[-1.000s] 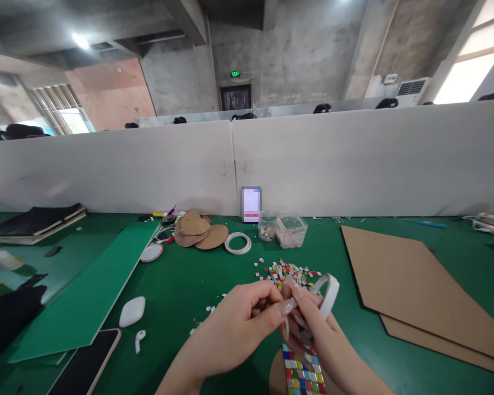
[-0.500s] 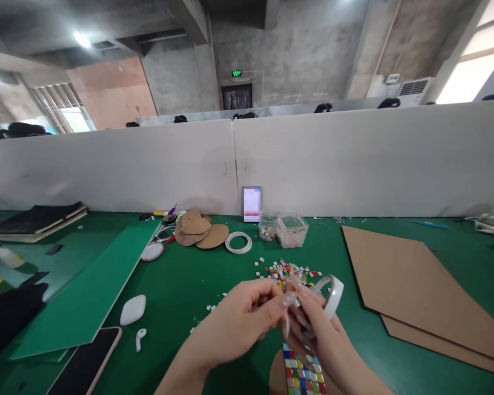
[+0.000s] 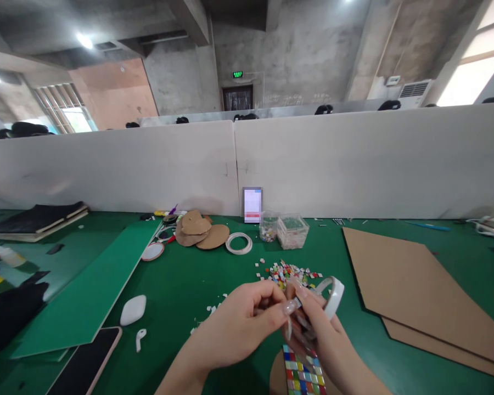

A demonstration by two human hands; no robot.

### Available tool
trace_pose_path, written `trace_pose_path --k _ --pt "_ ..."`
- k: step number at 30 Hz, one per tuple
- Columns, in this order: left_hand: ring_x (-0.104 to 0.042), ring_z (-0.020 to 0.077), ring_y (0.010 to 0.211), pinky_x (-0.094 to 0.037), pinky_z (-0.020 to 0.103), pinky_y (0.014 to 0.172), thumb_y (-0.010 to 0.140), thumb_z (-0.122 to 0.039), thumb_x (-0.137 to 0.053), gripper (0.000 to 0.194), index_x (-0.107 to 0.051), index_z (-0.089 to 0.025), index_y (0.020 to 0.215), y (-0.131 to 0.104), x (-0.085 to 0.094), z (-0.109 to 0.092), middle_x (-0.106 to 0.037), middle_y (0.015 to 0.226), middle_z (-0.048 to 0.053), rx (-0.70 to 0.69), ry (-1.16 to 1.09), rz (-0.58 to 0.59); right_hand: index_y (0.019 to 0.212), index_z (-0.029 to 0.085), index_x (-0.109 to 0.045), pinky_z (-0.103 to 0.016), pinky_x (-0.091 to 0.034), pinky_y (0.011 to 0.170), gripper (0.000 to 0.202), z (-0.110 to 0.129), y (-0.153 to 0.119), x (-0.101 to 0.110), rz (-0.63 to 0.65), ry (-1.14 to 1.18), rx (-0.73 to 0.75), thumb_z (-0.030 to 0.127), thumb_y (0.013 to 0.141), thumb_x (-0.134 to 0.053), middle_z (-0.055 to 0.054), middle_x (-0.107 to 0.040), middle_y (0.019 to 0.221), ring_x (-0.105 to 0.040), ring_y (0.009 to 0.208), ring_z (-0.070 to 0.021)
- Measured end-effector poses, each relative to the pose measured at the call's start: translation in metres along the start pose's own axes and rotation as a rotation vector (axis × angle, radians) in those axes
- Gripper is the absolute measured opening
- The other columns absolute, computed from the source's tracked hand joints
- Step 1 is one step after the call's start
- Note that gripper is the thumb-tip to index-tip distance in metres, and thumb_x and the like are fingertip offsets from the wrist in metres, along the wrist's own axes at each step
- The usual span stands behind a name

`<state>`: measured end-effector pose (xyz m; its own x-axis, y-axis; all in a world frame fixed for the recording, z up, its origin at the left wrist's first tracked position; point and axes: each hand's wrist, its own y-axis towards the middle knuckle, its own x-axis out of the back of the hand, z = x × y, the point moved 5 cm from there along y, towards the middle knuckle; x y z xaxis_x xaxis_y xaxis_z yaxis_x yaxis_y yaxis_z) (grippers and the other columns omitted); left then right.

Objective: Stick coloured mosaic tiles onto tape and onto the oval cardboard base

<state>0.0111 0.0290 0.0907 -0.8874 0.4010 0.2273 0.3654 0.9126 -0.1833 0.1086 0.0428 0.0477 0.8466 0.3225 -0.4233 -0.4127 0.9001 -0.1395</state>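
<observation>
Item, fingers: my left hand [image 3: 239, 323] and right hand [image 3: 313, 329] are meeting over the green table [image 3: 189, 285], fingertips pinching closed on the loose end of a white tape roll [image 3: 332, 293]; the roll is hanging in my right hand's closed grip, tilted on edge. Below: a cardboard disc with coloured mosaic tiles [image 3: 302, 376] is lying under my wrists. Beyond: a scatter of loose tiles [image 3: 288, 270]. Further out: two clear tile boxes [image 3: 290, 229], a second tape ring [image 3: 239, 243], brown cardboard sheets [image 3: 411, 291] to the right, a white earbud case [image 3: 132, 310] and a phone [image 3: 86, 365] to the left.
</observation>
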Motion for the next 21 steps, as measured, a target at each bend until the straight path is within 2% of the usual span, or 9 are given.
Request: trace_pose_path --k 4,13,15,18,21 --pt "-0.028 0.0063 0.048 -0.029 0.019 0.052 0.084 -0.032 -0.044 0.021 -0.046 -0.018 0.069 0.0 0.0 0.001 -0.036 0.054 -0.008 0.002 -0.009 -0.005 0.059 0.019 -0.041 -0.014 -0.021 0.032 0.045 -0.002 0.0 -0.002 0.021 0.01 0.011 0.06 0.071 -0.052 0.011 -0.03 0.043 -0.027 0.033 -0.0029" --pt "-0.031 0.0059 0.05 -0.026 0.018 0.048 0.083 -0.03 -0.046 0.019 -0.045 -0.017 0.069 0.005 -0.004 0.004 -0.04 0.059 -0.007 -0.006 -0.07 -0.033 0.054 0.02 -0.036 -0.015 -0.019 0.031 0.05 -0.002 0.001 0.001 -0.111 0.0 -0.001 0.064 0.063 -0.057 0.011 -0.026 0.039 -0.026 0.032 -0.0033" --pt "-0.03 0.0058 0.049 -0.025 0.019 0.047 0.083 -0.034 -0.046 0.023 -0.045 -0.017 0.068 0.006 -0.005 0.006 -0.039 0.058 -0.006 -0.008 -0.105 -0.043 0.054 0.02 -0.037 -0.015 -0.018 0.03 0.051 -0.002 0.003 0.0 -0.118 0.018 -0.008 0.065 0.061 -0.058 0.011 -0.026 0.038 -0.026 0.031 -0.0032" --pt "-0.023 0.0053 0.044 -0.019 0.019 0.043 0.086 -0.046 -0.038 0.036 -0.042 -0.017 0.065 0.009 -0.007 0.01 -0.03 0.051 -0.008 -0.011 -0.253 -0.025 0.052 0.02 -0.038 -0.015 -0.018 0.031 0.051 -0.002 0.004 0.001 -0.139 0.017 -0.033 0.066 0.06 -0.058 0.01 -0.029 0.038 -0.027 0.031 -0.0033" --pt "-0.019 0.0052 0.043 -0.018 0.02 0.042 0.087 -0.048 -0.035 0.038 -0.041 -0.017 0.066 0.009 -0.008 0.011 -0.028 0.05 -0.009 -0.008 -0.321 0.006 0.051 0.019 -0.039 -0.016 -0.021 0.031 0.051 0.0 0.005 0.001 -0.134 -0.004 -0.05 0.066 0.062 -0.056 0.009 -0.031 0.038 -0.029 0.031 -0.0039"
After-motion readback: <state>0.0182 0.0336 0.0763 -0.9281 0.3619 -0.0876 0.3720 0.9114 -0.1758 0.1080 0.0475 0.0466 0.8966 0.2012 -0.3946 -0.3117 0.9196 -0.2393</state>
